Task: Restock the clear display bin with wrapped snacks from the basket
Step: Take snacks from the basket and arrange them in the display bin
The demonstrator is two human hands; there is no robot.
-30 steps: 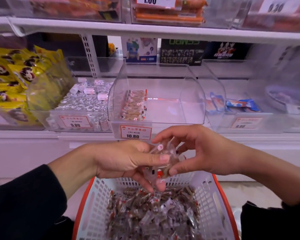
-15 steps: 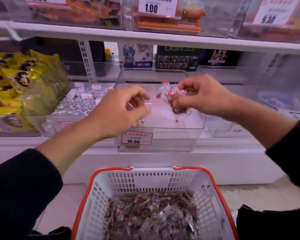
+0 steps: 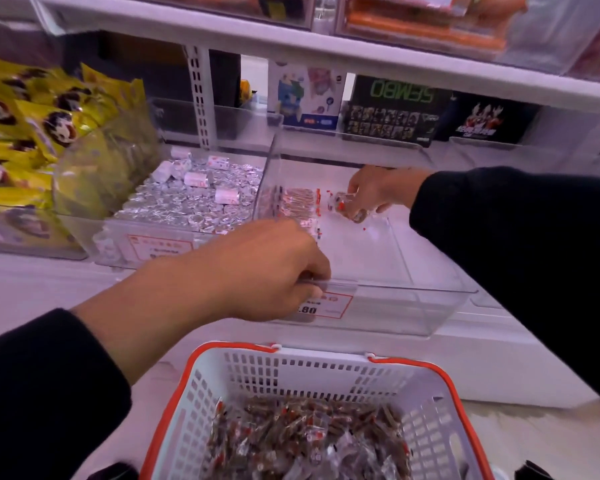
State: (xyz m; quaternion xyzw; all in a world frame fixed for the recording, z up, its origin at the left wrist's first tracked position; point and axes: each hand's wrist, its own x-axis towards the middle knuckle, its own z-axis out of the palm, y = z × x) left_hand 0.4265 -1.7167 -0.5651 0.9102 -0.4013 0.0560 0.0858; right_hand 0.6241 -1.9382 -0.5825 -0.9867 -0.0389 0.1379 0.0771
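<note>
White store shelving backs the clear display bin (image 3: 388, 306), mostly bare. Right hand (image 3: 378, 192) fingers pinch wrapped snacks (image 3: 347, 209) beside 1 short row; left hand (image 3: 274, 268) fingers curl over the front rim. Below, the basket (image 3: 426, 386) remains heaped: restocking barely begun.

To your left, yellow snack bags (image 3: 32, 126) with a panda print are heaped in a clear bin. Next bin over holds silver foil-wrapped candies (image 3: 191, 202), a few white-wrapped pieces (image 3: 195, 179) on top, price label (image 3: 160, 247) on its front. Behind, you've got boxed toys: a blue-white box (image 3: 307, 98), a black SEMBO box (image 3: 394, 110), another black box (image 3: 487, 121). Upper white shelf (image 3: 291, 43) carries orange packs (image 3: 426, 26), blurred
</note>
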